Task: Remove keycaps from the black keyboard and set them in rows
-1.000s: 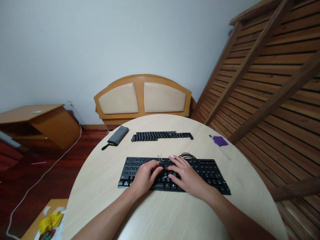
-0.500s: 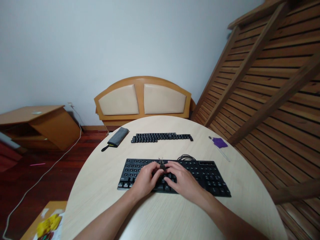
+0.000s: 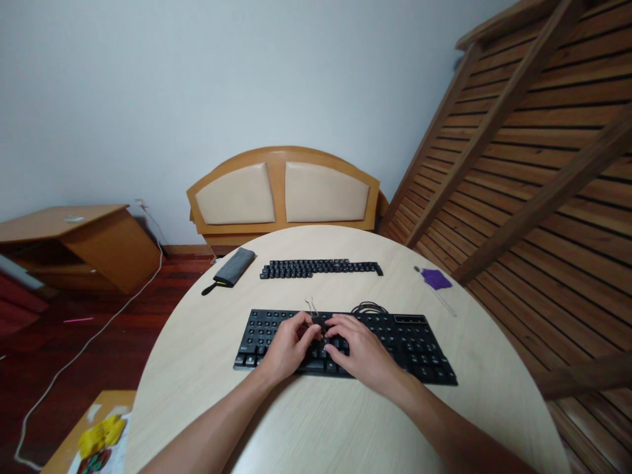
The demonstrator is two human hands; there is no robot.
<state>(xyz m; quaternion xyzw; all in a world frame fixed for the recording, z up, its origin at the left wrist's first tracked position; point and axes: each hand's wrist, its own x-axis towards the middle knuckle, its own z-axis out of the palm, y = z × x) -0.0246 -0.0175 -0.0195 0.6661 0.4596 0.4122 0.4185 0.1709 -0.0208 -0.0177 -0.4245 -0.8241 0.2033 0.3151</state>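
Tool (image 3: pixel 317 320): small, dark-bodied, with two thin metal wire prongs; held above the middle of the keyboard (image 3: pixel 316 364), between the hands; no visible contact with the keys can be made out.
Long axis: prongs pointing away from the person and leaning left; opposite end toward the right fingertips.
Left hand (image 3: pixel 286 342): nearer the tool; thumb and fingers pinching its dark body from the left.
Right hand (image 3: pixel 359 343): fingers curled, thumb set apart, just right of the tool's lower end; whether it grips anything small there cannot be told.
Keyboard body: black, long, rectangular; lying across the table in front of the person; several positions at its left side appear stripped of caps.
Cable (image 3: pixel 369 307): black, thin, coiled; at the keyboard's far edge, right of the tool.
Keycaps (image 3: pixel 323 266): black, small, set in close rows; beyond the keyboard, apart from it.
Pouch (image 3: pixel 236 266): grey, soft-looking, oblong, black loop; far left.
Cloth (image 3: pixel 437 279): purple, small; far right, beside a slender pale rod (image 3: pixel 443 302).
Table (image 3: pixel 320 431): round-edged, pale wood-grain top; bearing all the above.
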